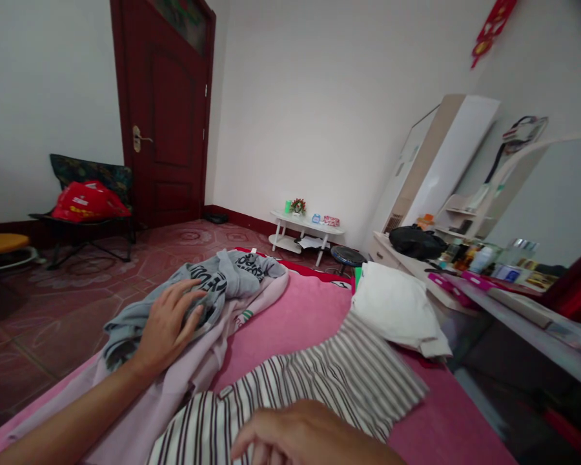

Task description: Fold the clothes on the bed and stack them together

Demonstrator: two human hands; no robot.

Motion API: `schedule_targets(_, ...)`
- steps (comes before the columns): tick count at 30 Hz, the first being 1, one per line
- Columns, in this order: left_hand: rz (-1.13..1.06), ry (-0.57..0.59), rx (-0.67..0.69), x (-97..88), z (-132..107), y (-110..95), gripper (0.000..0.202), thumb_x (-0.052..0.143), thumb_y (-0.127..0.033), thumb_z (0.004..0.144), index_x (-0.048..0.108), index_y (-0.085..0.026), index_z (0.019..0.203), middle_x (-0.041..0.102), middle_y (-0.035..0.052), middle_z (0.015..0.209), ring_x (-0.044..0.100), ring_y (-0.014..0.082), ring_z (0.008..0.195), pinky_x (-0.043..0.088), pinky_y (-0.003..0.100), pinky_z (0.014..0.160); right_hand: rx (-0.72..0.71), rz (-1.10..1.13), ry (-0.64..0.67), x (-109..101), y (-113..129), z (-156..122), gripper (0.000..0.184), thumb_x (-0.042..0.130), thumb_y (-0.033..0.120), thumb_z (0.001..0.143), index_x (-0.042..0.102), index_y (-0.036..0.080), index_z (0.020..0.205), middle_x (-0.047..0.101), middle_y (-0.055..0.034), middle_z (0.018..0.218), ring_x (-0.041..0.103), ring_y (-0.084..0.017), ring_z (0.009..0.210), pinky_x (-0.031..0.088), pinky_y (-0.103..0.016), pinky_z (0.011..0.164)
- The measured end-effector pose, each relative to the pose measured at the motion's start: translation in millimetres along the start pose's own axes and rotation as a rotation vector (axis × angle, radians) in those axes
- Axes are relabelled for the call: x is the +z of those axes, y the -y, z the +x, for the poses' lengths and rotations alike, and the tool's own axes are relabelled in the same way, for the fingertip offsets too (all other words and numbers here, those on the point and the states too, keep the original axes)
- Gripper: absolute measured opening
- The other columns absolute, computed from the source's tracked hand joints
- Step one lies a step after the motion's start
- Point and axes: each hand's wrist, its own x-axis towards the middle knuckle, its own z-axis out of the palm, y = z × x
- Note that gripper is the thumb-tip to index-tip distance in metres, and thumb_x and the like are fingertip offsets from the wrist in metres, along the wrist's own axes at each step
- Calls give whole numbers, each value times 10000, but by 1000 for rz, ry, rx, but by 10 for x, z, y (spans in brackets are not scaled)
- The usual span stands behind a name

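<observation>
My left hand (172, 323) rests with spread fingers on a crumpled grey garment with dark lettering (223, 274). Beneath and beside that lies a pale pink garment (252, 307), also rumpled. Low in the view, my right hand (295, 433) is over a black-and-white striped garment (314, 374); its index finger reaches out and the other fingers curl loosely, with no cloth visibly gathered in them. The striped garment is spread across the bed, its far right part flat.
A white folded cloth (397, 303) lies at the right edge of the pink bed (295, 310). Further right stands a dressing table with a black bag (416, 242) and several bottles. A low white table (310, 223), a stool (347, 256) and a chair with a red bag (90, 201) stand beyond.
</observation>
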Motion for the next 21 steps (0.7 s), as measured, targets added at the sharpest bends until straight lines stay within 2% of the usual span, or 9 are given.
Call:
schedule_targets(1,-11,23,50,-36,5,-63,253,434,-295,914,563,-219,1118,495,84,1329,408,275,1261,312,486,1065,1,-8,-62,33,10,-9,345,700,262,697,652,247,1039,671,22,856,609,-128,745,449,-208,681)
schedule_targets(3,-64,124,152,-85,1,-213,231,439,-240,911,587,-228,1088,524,69,1305,390,269,1281,309,480,1076,46,-104,-389,-36,-152,-17,355,676,253,726,633,267,1078,660,-1,996,602,-169,911,448,-269,822)
schedule_targets(5,-161,281,219,-101,-38,-378,270,403,-193,919,590,-235,1110,574,67,1237,444,244,1235,363,437,1048,121,-236,-708,-183,-508,-19,353,605,187,752,621,254,1098,611,-41,1144,546,-209,1063,399,-343,947)
schedule_targets(6,-209,364,222,-97,-73,-460,305,390,-180,920,572,-240,1157,587,69,1214,481,230,1196,397,409,1021,165,-280,-787,-254,-717,-26,397,584,151,739,612,241,1124,584,-62,1192,529,-222,1089,382,-369,978)
schedule_targets(10,-262,597,136,-44,-264,-738,523,502,-267,877,388,-258,1387,582,97,1229,561,246,1098,462,395,947,251,-226,-608,-427,-1338,-144,534,619,129,632,606,204,1161,586,-67,1152,583,-203,898,469,-342,846)
schedule_targets(12,-204,697,107,-37,-335,-853,595,569,-323,835,394,-235,1396,622,120,1165,584,295,1052,468,450,920,279,-238,-548,-475,-1427,-234,567,639,161,623,599,194,1188,585,-70,1164,587,-207,928,465,-333,853)
schedule_targets(16,-219,920,47,-174,-370,-1082,606,598,-261,787,439,-248,1372,672,92,1075,620,304,978,485,448,868,488,-397,-686,-586,-1443,-382,712,684,214,610,517,137,1299,533,-144,1291,484,-276,1188,347,-383,1015)
schedule_targets(18,-344,1010,22,-306,-365,-1195,658,631,-229,748,432,-308,1371,662,42,1126,625,266,996,497,380,865,524,-400,-697,-619,-1483,-425,547,667,224,630,613,144,1169,624,-122,1154,547,-270,1097,394,-372,946)
schedule_targets(21,-483,1110,4,-471,-332,-1312,672,720,-281,676,501,-329,1309,653,4,1160,630,234,1006,507,307,852,422,-276,-610,-620,-1547,-444,124,613,210,650,677,171,750,664,-19,739,610,-192,756,451,-279,691)
